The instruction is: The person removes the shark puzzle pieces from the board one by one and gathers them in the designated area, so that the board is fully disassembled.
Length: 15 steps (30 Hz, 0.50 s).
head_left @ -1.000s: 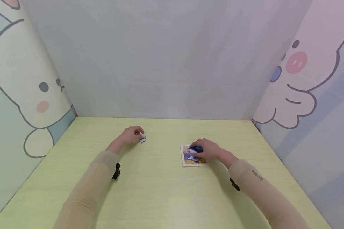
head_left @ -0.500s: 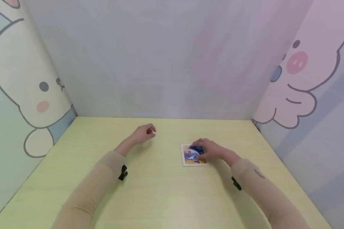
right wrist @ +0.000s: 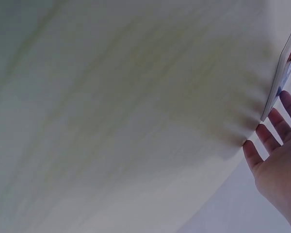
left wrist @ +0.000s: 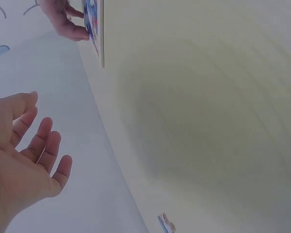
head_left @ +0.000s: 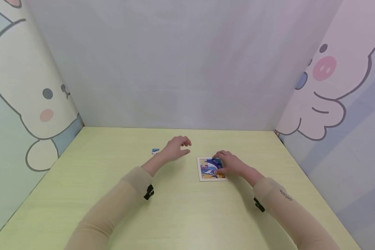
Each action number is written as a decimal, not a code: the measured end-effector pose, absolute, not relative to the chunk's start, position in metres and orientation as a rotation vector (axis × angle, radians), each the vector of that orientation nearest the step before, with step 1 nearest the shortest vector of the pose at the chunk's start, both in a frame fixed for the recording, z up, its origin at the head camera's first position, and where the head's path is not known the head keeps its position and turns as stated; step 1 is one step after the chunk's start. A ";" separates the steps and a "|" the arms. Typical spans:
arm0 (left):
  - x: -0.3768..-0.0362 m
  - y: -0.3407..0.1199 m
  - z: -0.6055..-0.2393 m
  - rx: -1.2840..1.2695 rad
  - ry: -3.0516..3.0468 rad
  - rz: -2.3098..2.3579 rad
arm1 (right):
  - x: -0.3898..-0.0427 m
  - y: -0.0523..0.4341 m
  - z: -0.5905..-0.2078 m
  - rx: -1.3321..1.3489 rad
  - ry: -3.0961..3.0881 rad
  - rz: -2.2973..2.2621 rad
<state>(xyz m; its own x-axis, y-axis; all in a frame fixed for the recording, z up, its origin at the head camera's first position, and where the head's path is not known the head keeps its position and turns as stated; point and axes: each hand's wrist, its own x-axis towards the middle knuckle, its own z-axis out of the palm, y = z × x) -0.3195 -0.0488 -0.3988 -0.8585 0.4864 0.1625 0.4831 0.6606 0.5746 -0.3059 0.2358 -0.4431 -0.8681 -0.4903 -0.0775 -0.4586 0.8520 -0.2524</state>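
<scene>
A small square jigsaw puzzle (head_left: 208,171) in a white frame lies on the table, its picture in blue and orange. My right hand (head_left: 232,164) rests at the right side of it, thumb on the picture and fingers spread toward the far edge, covering part of that side. In the right wrist view the fingertips (right wrist: 249,146) reach down beside the frame. My left hand (head_left: 174,149) hovers over the table to the left of the puzzle, holding nothing, fingers loosely bent and apart. Behind its wrist lies a loose puzzle piece (head_left: 155,151), partly hidden by the arm.
The pale yellow-green table (head_left: 181,215) ends at a grey back curtain (head_left: 181,69). Side panels carry cartoon animals, a white one (head_left: 28,80) on the left and a pink-nosed one (head_left: 334,83) on the right.
My left hand has moved right, away from the loose piece, which stays on the table uncovered. My right hand has drawn slightly right, showing more of the picture.
</scene>
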 end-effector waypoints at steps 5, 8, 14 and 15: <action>-0.314 -0.027 -0.407 0.833 2.854 0.953 | -0.305 0.236 -0.445 -0.731 2.901 -0.360; -0.314 -0.016 -0.412 0.839 2.841 0.895 | -0.305 0.237 -0.445 -0.749 2.907 -0.365; -0.317 0.002 -0.423 0.827 2.833 0.792 | -0.307 0.238 -0.446 -0.771 2.915 -0.385; -0.317 0.004 -0.424 0.823 2.831 0.778 | -0.307 0.238 -0.447 -0.768 2.915 -0.393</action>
<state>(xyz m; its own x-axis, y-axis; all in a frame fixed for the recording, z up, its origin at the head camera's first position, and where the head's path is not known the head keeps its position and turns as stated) -0.3173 0.0039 -0.4243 -0.8503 0.5237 0.0519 0.4767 0.7246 0.4977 -0.3071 0.2377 -0.4468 -0.8676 -0.4963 -0.0319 -0.4702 0.8394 -0.2726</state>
